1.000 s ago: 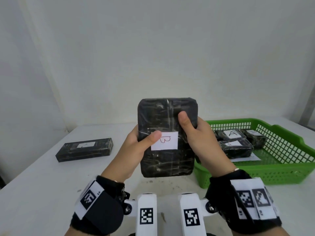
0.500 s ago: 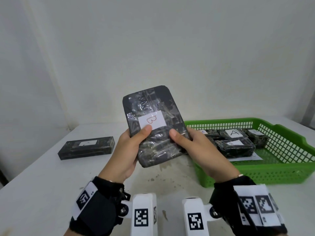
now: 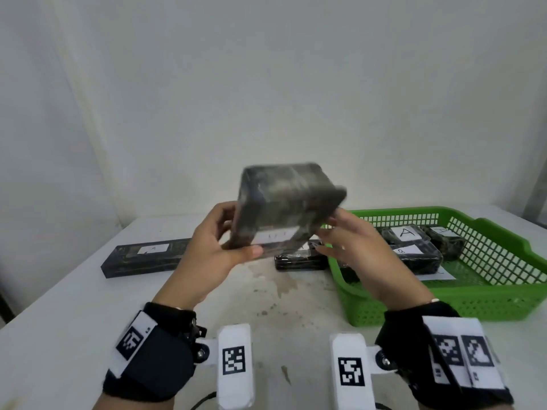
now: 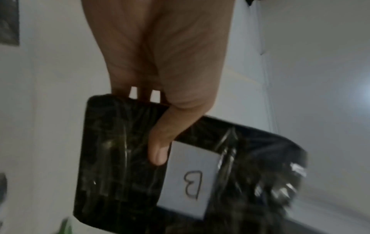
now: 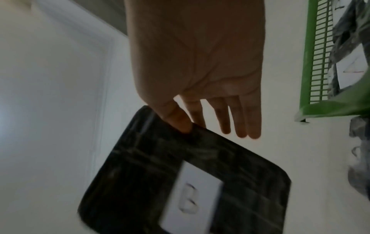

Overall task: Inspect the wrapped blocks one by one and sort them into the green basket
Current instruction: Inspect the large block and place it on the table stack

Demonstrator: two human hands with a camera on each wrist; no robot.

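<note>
1. Held block (image 3: 284, 208): a dark plastic-wrapped block with a white label marked "B" (image 4: 190, 180), raised above the middle of the table and tilted; blurred in the head view.
2. Left hand (image 3: 216, 255): grips the block's left end, thumb (image 4: 160, 142) lying across the labelled face and fingers behind it.
3. Right hand (image 3: 358, 255): fingers straight and spread; only the thumb tip (image 5: 178, 120) touches the block's edge, so it holds nothing.
4. Table (image 3: 74, 335): white top, with stains near its middle, set against a plain white wall (image 3: 266, 84).
5. Long wrapped block (image 3: 145, 258): lies flat towards the table's left edge, label facing up.
6. Small wrapped block (image 3: 299, 258): lies flat on the table just beside the basket's left wall, partly hidden by the held block and the right hand.
7. Green basket (image 3: 503, 297): stands at the table's right side. Inside lie several wrapped blocks, among them one labelled "A" (image 3: 407, 233) and one labelled "B" (image 3: 414, 255), the latter nearer the front wall; a loose white sheet lies beneath them.
</note>
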